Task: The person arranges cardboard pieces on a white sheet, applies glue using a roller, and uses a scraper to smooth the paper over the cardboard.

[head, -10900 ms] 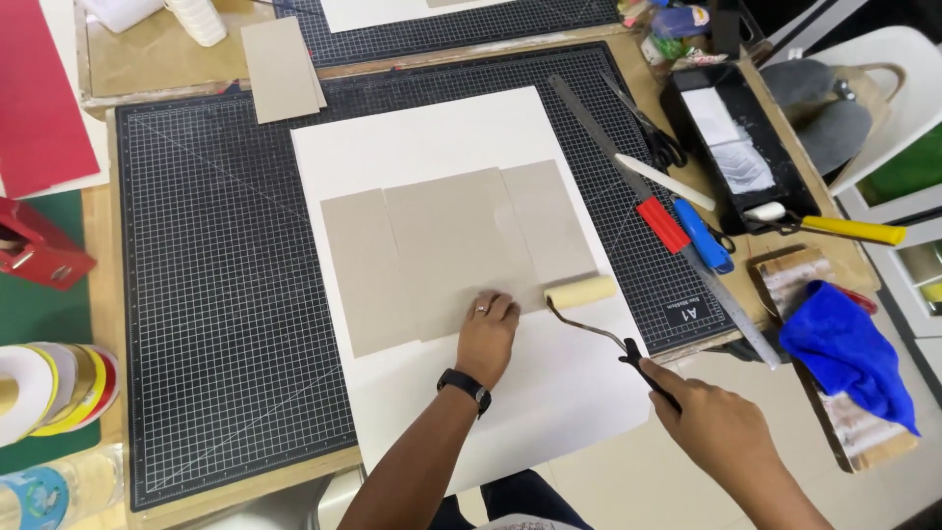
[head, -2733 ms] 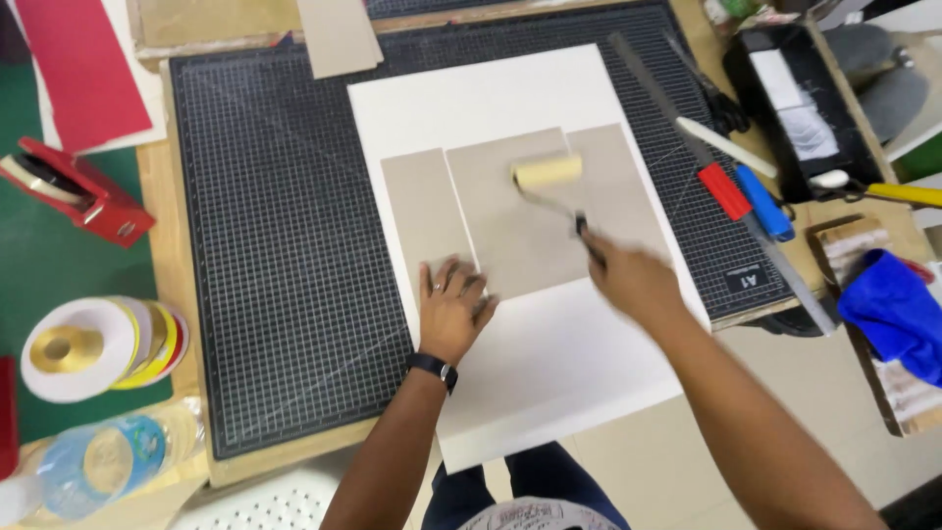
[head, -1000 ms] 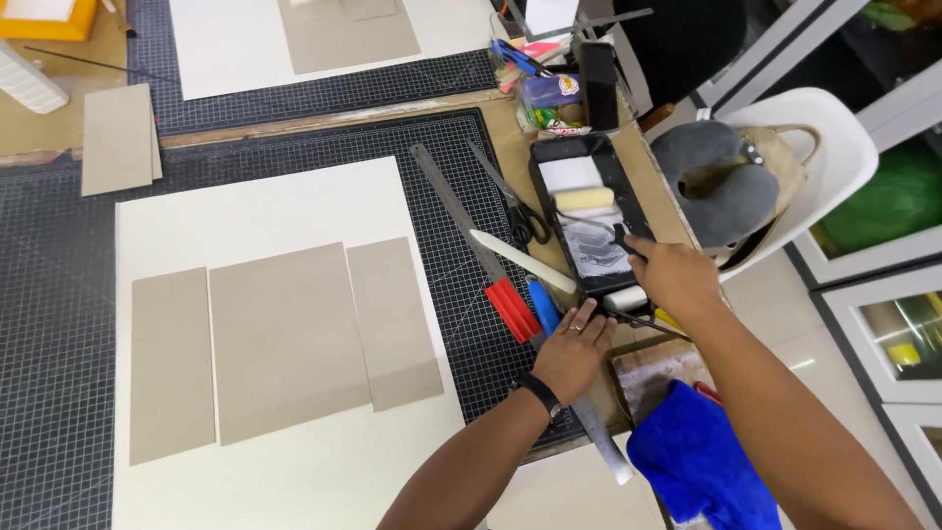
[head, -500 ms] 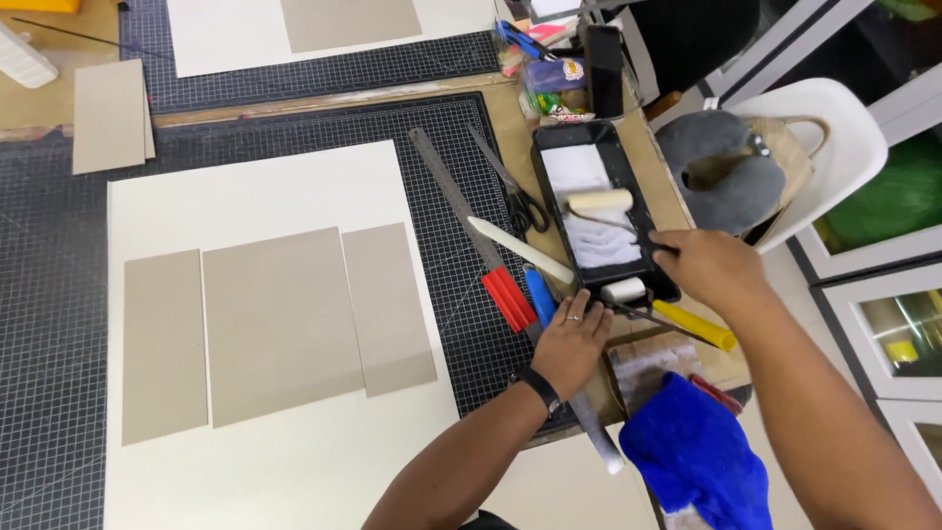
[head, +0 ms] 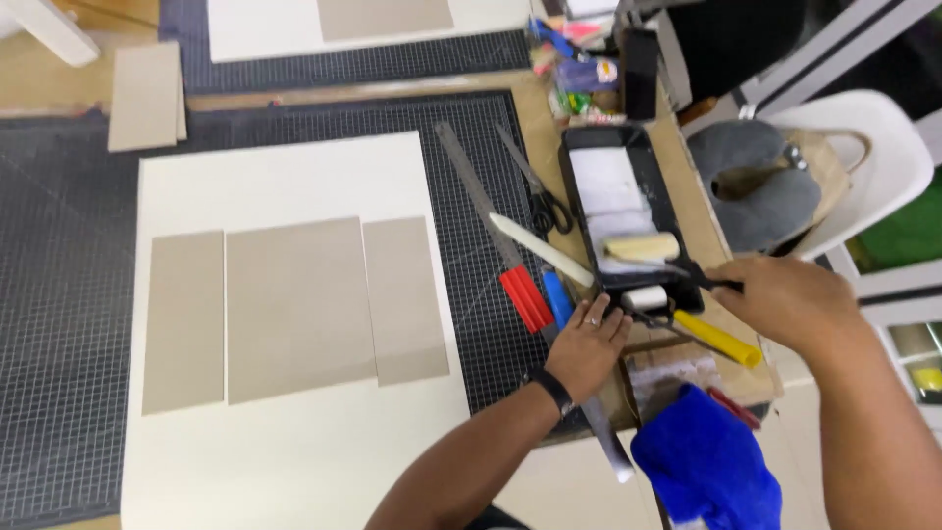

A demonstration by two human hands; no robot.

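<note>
Three boards (head: pixel 294 309) side by side on a sheet (head: pixel 285 196) atop the cutting mat (head: pixel 59 294), ruler (head: pixel 481 201) just right, roller (head: pixel 643 247) in the tray (head: pixel 574 186) further right

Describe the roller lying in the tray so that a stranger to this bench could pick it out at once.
Start at the dark gridded cutting mat and go to its right edge, where a black rectangular tray sits on the wooden bench. The paint roller lies across the tray's near end, its dark handle in the right hand. Its cream foam sleeve is fatter than the slim white stick beside it.

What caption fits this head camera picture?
Right hand rests a paint roller in the black tray; left hand steadies it.
</note>
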